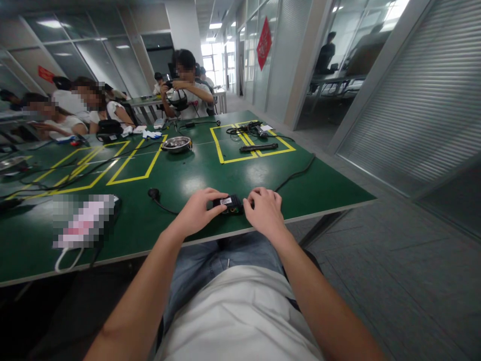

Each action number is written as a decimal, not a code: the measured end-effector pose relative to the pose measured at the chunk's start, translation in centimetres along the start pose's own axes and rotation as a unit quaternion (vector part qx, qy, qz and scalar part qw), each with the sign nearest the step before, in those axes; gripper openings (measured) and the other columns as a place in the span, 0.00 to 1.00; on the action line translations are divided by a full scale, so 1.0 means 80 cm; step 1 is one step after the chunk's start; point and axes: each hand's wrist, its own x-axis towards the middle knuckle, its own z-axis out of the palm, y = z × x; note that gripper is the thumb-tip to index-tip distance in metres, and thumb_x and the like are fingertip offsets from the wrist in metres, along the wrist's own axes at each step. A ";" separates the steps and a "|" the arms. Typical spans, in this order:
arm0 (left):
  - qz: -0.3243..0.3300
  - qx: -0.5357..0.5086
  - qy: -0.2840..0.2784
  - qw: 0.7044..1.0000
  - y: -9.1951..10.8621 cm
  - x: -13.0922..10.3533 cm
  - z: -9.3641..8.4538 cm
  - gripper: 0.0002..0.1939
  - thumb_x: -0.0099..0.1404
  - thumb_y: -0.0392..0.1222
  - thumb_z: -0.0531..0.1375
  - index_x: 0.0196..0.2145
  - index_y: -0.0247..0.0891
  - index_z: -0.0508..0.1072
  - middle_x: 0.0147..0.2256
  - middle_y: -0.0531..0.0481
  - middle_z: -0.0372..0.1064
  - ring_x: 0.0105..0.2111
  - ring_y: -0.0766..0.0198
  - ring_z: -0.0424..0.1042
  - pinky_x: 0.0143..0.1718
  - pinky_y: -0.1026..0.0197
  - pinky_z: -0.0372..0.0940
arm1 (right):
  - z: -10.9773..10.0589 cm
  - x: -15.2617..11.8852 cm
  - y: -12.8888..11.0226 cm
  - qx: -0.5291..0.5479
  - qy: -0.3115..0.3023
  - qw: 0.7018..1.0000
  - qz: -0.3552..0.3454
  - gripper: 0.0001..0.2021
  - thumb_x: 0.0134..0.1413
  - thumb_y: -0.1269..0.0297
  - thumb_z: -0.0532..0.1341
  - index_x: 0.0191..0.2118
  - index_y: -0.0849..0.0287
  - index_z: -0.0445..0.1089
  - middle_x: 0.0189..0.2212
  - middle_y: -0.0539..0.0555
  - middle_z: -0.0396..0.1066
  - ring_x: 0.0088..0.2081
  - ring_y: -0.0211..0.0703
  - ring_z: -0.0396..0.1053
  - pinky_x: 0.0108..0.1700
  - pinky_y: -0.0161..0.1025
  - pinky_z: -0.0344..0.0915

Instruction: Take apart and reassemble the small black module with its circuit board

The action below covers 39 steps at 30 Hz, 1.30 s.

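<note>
The left hand [199, 213] has its thumb and fingers a bit apart, pinching the left end of a small black box [235, 202] near the front edge of the green worktop [180, 175]. The right hand [264, 209] is curled up small just beside the box's other end. A black cable [296, 174] runs away from it, but I cannot tell if the fingers pinch the cable's end, or if it is in the box. So that join may be done or left to do. A black plug [153, 193] lies loose to the left. Farther back sits a shiny bowl [177, 145].
</note>
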 end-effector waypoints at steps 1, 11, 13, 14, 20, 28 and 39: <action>0.011 0.004 -0.022 1.000 0.001 -0.001 -0.001 0.16 0.73 0.43 0.65 0.56 0.45 0.84 0.53 0.44 0.81 0.53 0.52 0.79 0.60 0.50 0.70 | 0.000 0.000 0.000 0.001 0.003 1.000 -0.001 0.12 0.68 0.62 0.59 0.32 0.54 0.74 0.50 0.60 0.76 0.54 0.57 0.67 0.64 0.57 0.55; 0.037 0.065 -0.051 0.996 -0.003 0.008 0.011 0.16 0.75 0.44 0.65 0.58 0.45 0.83 0.54 0.42 0.81 0.53 0.50 0.79 0.61 0.48 0.69 | 0.003 0.001 0.006 -0.005 0.003 1.000 -0.011 0.12 0.68 0.61 0.59 0.31 0.54 0.73 0.51 0.61 0.76 0.54 0.58 0.67 0.64 0.58 0.55; 0.040 0.063 -0.049 0.996 -0.004 0.010 0.014 0.16 0.75 0.44 0.65 0.58 0.45 0.83 0.54 0.42 0.81 0.53 0.51 0.79 0.60 0.48 0.69 | 0.004 0.002 0.007 -0.008 0.007 1.000 -0.012 0.13 0.68 0.62 0.58 0.31 0.54 0.73 0.50 0.61 0.76 0.54 0.58 0.68 0.64 0.58 0.56; 0.040 0.066 -0.048 0.996 -0.005 0.010 0.015 0.16 0.75 0.44 0.65 0.58 0.45 0.83 0.54 0.42 0.81 0.52 0.51 0.79 0.59 0.48 0.69 | 0.005 0.002 0.007 -0.009 0.007 1.000 -0.012 0.13 0.68 0.62 0.58 0.31 0.54 0.73 0.51 0.61 0.76 0.54 0.58 0.68 0.64 0.58 0.55; 0.039 0.077 -0.053 0.995 -0.002 0.009 0.015 0.17 0.75 0.43 0.64 0.58 0.44 0.82 0.54 0.42 0.81 0.53 0.50 0.78 0.60 0.48 0.69 | 0.002 0.003 0.005 -0.016 -0.006 1.000 -0.007 0.12 0.69 0.62 0.59 0.32 0.55 0.73 0.51 0.61 0.76 0.54 0.57 0.68 0.64 0.57 0.55; -0.070 0.023 0.087 0.993 -0.019 0.012 0.026 0.20 0.75 0.42 0.62 0.63 0.44 0.78 0.53 0.43 0.81 0.50 0.52 0.78 0.57 0.48 0.71 | 0.003 0.002 0.006 -0.015 -0.003 1.000 -0.007 0.13 0.69 0.61 0.59 0.31 0.54 0.73 0.51 0.60 0.76 0.54 0.56 0.68 0.63 0.56 0.56; -0.172 0.183 0.126 0.960 0.001 -0.007 0.029 0.15 0.77 0.54 0.60 0.44 0.41 0.80 0.47 0.40 0.77 0.47 0.47 0.78 0.49 0.49 0.71 | 0.003 -0.002 -0.002 -0.014 0.001 1.000 -0.016 0.18 0.69 0.47 0.63 0.31 0.54 0.73 0.51 0.61 0.75 0.55 0.58 0.67 0.65 0.59 0.56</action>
